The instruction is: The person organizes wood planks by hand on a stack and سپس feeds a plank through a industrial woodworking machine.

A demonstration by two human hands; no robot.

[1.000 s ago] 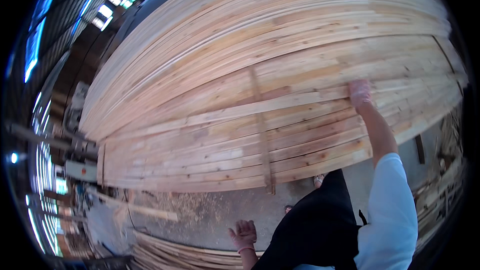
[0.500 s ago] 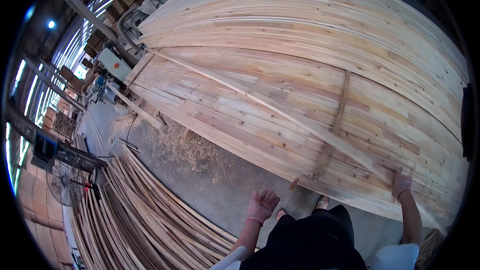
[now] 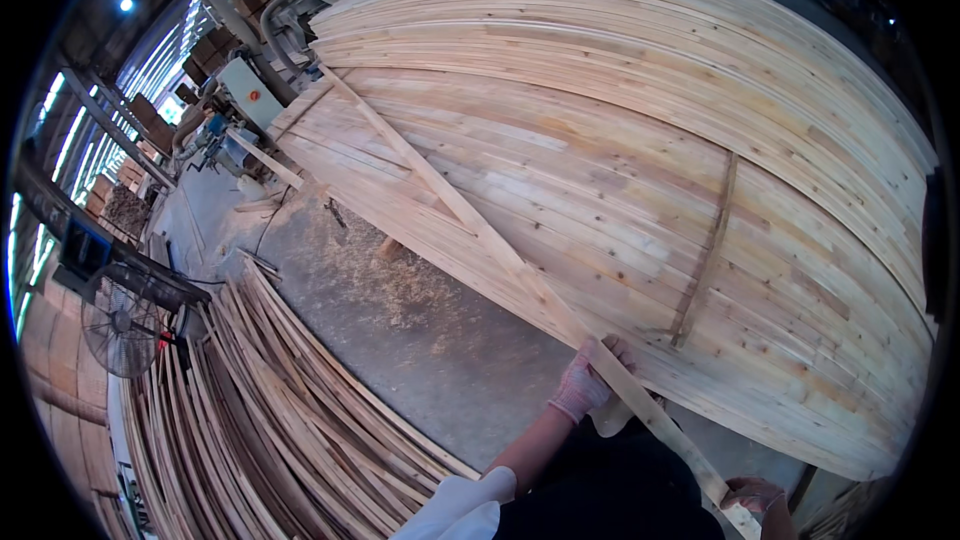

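Observation:
A long, thin wooden strip [image 3: 455, 200] slants across a wide layer of pale boards [image 3: 620, 190], from their far left end toward my body. My left hand [image 3: 585, 385], in a light knitted glove, is closed around the strip just past the boards' near edge. Close to the strip's near end, my right hand [image 3: 760, 493] grips it at the lower right, also gloved. A narrow cross stick [image 3: 708, 250] lies over the boards, right of the strip.
Behind the layer rises a higher stack of boards [image 3: 600, 20]. Many loose strips [image 3: 290, 410] lie in a heap at lower left, beside a fan [image 3: 120, 325]. Sawdust [image 3: 400, 280] covers part of the floor. A machine with a grey control box [image 3: 250, 90] stands far left.
The strip has swung toward the near edge and left. My left hand, open and away from it before, now holds it. My right hand has come down and nearer to my body.

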